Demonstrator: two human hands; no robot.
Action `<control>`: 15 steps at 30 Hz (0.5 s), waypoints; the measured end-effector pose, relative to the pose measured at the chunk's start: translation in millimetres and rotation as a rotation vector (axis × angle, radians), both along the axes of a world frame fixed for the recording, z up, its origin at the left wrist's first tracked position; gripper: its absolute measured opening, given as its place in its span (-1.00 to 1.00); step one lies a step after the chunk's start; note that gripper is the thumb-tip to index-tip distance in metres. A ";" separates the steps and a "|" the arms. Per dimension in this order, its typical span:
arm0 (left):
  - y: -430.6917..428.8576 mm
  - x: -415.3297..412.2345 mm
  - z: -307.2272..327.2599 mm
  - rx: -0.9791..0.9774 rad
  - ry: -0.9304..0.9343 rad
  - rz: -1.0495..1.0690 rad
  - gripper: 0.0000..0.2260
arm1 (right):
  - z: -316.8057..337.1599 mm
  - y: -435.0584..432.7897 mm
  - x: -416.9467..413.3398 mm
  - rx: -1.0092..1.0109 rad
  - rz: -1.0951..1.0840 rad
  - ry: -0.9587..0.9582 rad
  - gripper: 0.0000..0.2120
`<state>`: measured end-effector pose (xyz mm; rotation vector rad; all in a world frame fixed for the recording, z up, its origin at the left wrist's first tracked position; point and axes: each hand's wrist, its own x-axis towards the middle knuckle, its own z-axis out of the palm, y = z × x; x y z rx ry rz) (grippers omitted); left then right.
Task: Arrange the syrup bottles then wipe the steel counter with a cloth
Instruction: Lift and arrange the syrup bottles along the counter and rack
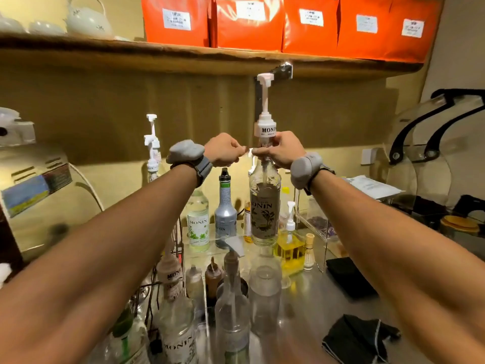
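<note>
A tall Monin syrup bottle (264, 206) with a dark label stands on the clear acrylic riser (309, 219), topped by a white pump (265, 111). My right hand (278, 151) grips the bottle's neck just under the pump collar. My left hand (225, 151) is curled beside it and pinches something small and pale at the neck. Other syrup bottles stand around: a green-labelled one (198, 222), a grey one (225, 216), and several clear pump bottles (233, 306) nearer me. A dark cloth (359, 337) lies crumpled on the steel counter (309, 306).
A wooden shelf (183, 56) with orange bags (249, 22) and a white teapot hangs overhead, close above the pump. A steel machine (34, 195) fills the left side. A clear domed case (430, 153) stands right. A yellow pump bottle (288, 248) and black pad (349, 277) sit nearby.
</note>
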<state>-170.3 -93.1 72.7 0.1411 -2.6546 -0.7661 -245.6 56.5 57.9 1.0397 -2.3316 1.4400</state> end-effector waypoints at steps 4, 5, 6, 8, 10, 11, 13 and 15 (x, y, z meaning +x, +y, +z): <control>-12.5 -40.2 -14.5 -0.115 -0.014 0.089 -0.74 | -5.5 -14.6 -39.5 0.012 0.003 0.018 -0.84; -15.6 -52.7 -18.2 -0.121 -0.030 0.103 -0.73 | -9.3 -20.1 -52.6 0.013 -0.003 0.014 -0.85; -17.2 -56.9 -21.7 -0.131 -0.060 0.107 -0.72 | -13.0 -22.6 -55.0 0.017 -0.014 0.016 -0.85; -20.5 -79.7 -26.2 -0.146 -0.127 0.105 -0.71 | -20.2 -32.0 -79.6 0.005 -0.017 0.001 -0.85; -24.2 -92.6 -34.3 -0.165 -0.151 0.102 -0.71 | -29.6 -37.7 -93.7 0.005 -0.003 -0.035 -0.84; -27.3 -102.7 -38.6 -0.161 -0.159 0.096 -0.71 | -34.8 -41.8 -104.7 0.008 0.014 -0.059 -0.85; -33.0 -120.2 -50.1 -0.155 -0.193 0.096 -0.70 | -50.6 -45.3 -121.4 0.029 0.018 -0.088 -0.85; -38.5 -129.1 -62.7 -0.166 -0.239 0.108 -0.70 | -70.2 -46.1 -129.7 0.064 0.008 -0.110 -0.84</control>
